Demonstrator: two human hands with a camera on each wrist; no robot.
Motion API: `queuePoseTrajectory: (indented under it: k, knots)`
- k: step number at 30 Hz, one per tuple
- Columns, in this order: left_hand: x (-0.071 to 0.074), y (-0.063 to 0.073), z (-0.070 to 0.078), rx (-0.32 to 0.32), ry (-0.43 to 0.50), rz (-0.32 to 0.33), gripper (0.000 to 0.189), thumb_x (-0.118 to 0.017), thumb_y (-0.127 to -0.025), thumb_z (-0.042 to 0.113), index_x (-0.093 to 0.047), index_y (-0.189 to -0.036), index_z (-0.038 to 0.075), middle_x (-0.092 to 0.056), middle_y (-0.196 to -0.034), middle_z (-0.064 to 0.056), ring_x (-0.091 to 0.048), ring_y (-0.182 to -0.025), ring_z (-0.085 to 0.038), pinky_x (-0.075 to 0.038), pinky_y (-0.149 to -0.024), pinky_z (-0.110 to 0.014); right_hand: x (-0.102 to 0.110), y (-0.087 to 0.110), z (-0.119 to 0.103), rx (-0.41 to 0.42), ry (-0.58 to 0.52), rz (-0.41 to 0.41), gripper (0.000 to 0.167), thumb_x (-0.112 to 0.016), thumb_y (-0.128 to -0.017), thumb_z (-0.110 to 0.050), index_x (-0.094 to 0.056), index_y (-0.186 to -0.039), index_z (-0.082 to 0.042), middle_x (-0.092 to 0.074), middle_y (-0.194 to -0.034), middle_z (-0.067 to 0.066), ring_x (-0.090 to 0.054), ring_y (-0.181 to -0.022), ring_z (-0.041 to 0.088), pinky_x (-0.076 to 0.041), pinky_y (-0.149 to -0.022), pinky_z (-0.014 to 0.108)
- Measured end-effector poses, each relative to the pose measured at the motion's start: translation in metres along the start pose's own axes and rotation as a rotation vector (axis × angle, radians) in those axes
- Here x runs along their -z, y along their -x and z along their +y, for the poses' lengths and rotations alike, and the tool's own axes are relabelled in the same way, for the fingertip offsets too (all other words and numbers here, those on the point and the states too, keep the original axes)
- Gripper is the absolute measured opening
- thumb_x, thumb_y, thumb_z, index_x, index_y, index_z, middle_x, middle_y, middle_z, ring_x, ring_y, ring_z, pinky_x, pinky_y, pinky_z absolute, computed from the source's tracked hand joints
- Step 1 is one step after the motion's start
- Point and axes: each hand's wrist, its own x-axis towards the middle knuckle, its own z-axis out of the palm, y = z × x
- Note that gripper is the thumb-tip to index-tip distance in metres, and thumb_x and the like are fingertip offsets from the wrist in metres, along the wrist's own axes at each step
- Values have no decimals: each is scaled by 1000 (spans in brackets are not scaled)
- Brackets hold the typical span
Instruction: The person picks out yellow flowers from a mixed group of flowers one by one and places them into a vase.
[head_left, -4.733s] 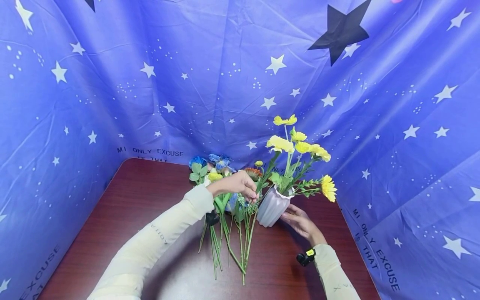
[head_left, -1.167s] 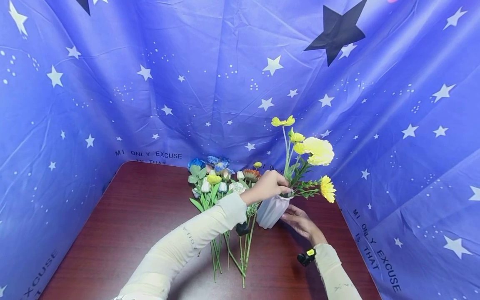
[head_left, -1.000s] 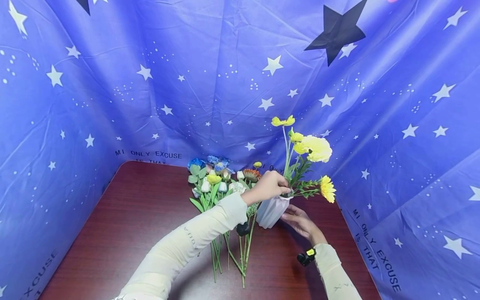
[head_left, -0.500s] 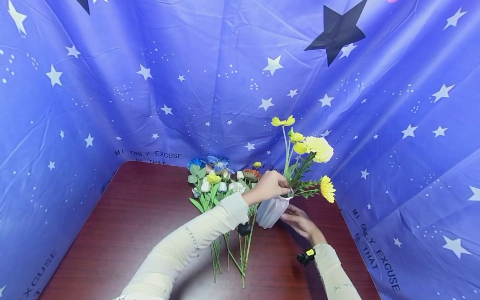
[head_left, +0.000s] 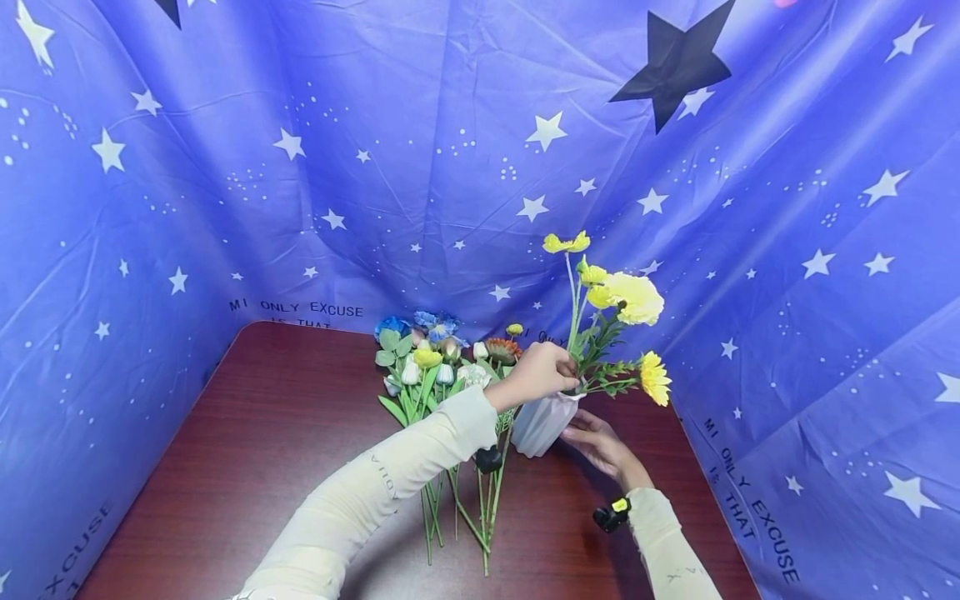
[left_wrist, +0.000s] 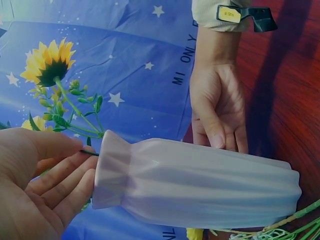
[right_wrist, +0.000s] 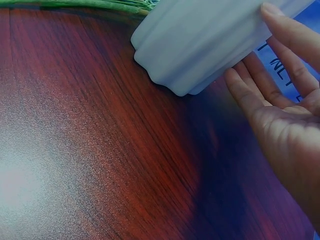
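While the right grip (head_left: 600, 446) touches the pale fluted vase (head_left: 546, 425) at about four o'clock, fingers loosely extended, the left grip (head_left: 534, 371) pinches a thin dark stem (left_wrist: 90, 152) by the mouth, up towards one o'clock. The vase looks set on the tabletop (head_left: 225, 417), with loose flowers (head_left: 446, 375) lying at nine to ten o'clock; I can't tell how far it truly leans. I'd guess it's stiff, light, smooth enough to slip, perhaps breakable, so best cradled round its ribbed body. Stems seem springy: pinch low, clear of the yellow blooms (head_left: 637, 298).
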Motion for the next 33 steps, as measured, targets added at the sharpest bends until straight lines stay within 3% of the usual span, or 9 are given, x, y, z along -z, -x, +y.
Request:
queuePoseTrajectory:
  k: [14, 24, 33]
  knots:
    - [0, 1, -3, -67, -11, -3, 17, -77, -93, 23, -81, -98, 8, -80, -94, -4, -74, -80, -9, -51, -67, -8, -3, 2, -3, -10, -14, -13, 51, -35, -99, 19, -62, -125, -16, -68, -122, -2, -66, -114, 10, -55, -105, 25]
    - [0, 1, -5, -33, 54, -3, 18, -79, -91, 19, -79, -106, 9, -80, -99, -4, -73, -79, -4, -55, -67, -10, -3, 1, -4, -3, -21, -28, 53, -33, -99, 20, -62, -125, -16, -68, -122, -2, -67, -114, 10, -55, -104, 26]
    - [-2, 1, -7, -20, 66, 25, 9, -77, -93, 17, -81, -98, 11, -80, -90, -1, -61, -63, -1, -48, -55, -13, -2, 0, -2, -15, -16, -16, 50, -37, -100, 18, -61, -126, -17, -68, -124, -2, -66, -115, 10, -54, -106, 26]
